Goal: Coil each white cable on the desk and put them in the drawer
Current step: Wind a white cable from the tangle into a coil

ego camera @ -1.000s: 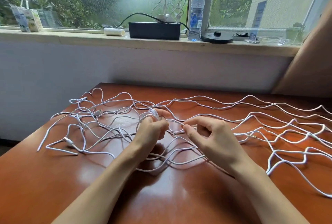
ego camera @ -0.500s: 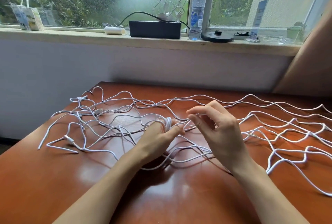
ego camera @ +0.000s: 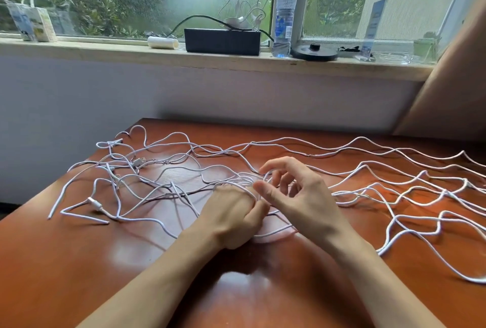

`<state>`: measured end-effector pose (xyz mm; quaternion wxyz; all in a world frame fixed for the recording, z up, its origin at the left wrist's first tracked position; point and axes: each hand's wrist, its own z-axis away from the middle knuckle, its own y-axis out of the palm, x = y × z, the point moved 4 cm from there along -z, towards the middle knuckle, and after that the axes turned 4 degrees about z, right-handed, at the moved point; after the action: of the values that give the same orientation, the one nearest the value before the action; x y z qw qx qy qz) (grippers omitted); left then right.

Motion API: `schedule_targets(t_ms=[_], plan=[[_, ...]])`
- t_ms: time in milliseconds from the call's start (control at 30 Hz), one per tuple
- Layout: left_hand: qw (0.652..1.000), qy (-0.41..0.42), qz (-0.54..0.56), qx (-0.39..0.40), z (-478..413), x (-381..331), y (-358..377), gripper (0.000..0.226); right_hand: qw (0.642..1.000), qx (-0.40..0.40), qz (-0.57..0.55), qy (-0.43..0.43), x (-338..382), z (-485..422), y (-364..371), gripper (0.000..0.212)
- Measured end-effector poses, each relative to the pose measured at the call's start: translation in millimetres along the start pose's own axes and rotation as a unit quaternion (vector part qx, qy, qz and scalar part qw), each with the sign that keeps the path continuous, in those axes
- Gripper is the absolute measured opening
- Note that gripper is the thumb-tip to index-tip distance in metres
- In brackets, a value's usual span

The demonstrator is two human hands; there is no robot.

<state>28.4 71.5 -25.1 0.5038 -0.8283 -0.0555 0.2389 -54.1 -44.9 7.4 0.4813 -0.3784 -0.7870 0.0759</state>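
Head view: the task is only begun. A small started coil [ego camera: 246, 184], a few white loops, lies wound over the curled fingers of the left hand [ego camera: 231, 218], which grips it just above the tabletop [ego camera: 79, 262]. The right hand [ego camera: 297, 196] is just beside it, touching at the thumb, half open with fingers loosely bent. A strand passes between its thumb and forefinger, but I cannot tell whether it is pinched or merely running through. From the coil, the same cable seems to trail under both hands and out into the tangle. The rest of the white cables [ego camera: 394, 188] lie loose and wavy across the tabletop, well out to the right of the hands and beyond them. More are crossed over one another to the left, where a USB plug [ego camera: 139, 162] and a slim connector [ego camera: 95, 202] show. No finished coil is to be seen, and no drawer is in view, so by my reading nothing is stowed yet. Nearly all the winding, and every trip to the drawer, is left to do.
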Motion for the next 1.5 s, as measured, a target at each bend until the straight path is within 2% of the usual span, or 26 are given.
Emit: schedule_targets(t_ms=[100, 233, 367, 500, 633, 733, 833, 1000, 1200, 1267, 1400, 1500], plan=[[0.998, 0.051, -0.035, -0.006, 2, -9, 2, 0.061, 0.999, 0.028, -0.016, 0.015, 2, 2, 3, 0.019], [0.998, 0.057, -0.032, 0.001, 3, -11, 5, 0.048, 0.998, 0.050, -0.021, 0.022, 3, 2, 2, 0.020], [0.995, 0.083, -0.056, -0.022, 4, -20, 1, 0.056, 0.997, 0.070, -0.005, 0.027, 1, 2, 2, 0.019], [0.994, 0.089, -0.048, -0.040, 0, -25, -2, 0.024, 0.999, 0.043, -0.002, 0.027, 1, 1, -1, 0.019], [0.986, 0.130, -0.060, -0.089, -2, -27, 0, 0.033, 0.997, 0.018, -0.033, 0.061, -8, -3, -7, 0.015], [0.987, 0.116, -0.013, -0.111, -1, -23, -2, 0.033, 0.997, -0.003, -0.045, 0.069, -12, -4, -11, 0.012], [0.984, 0.104, 0.038, -0.139, 0, -19, -8, 0.042, 0.998, -0.037, -0.006, 0.054, -12, -5, -16, 0.010], [0.979, 0.098, 0.117, -0.139, 0, -15, -10, 0.048, 0.997, -0.048, 0.018, 0.053, -17, -7, -16, 0.005], [0.975, 0.058, 0.182, -0.117, 0, -6, -8, 0.047, 0.999, -0.047, 0.017, 0.015, -17, -8, -11, 0.011], [0.965, 0.034, 0.237, -0.107, 0, -4, -8, 0.046, 0.999, -0.036, 0.008, -0.007, -17, -8, -10, 0.008], [0.917, -0.019, 0.392, -0.073, -2, 0, -3, 0.043, 0.999, -0.007, 0.022, -0.048, -20, -8, -11, 0.024], [0.888, -0.038, 0.456, -0.051, -2, -1, 1, 0.044, 0.997, 0.024, 0.041, -0.060, -23, -8, -8, 0.031]])
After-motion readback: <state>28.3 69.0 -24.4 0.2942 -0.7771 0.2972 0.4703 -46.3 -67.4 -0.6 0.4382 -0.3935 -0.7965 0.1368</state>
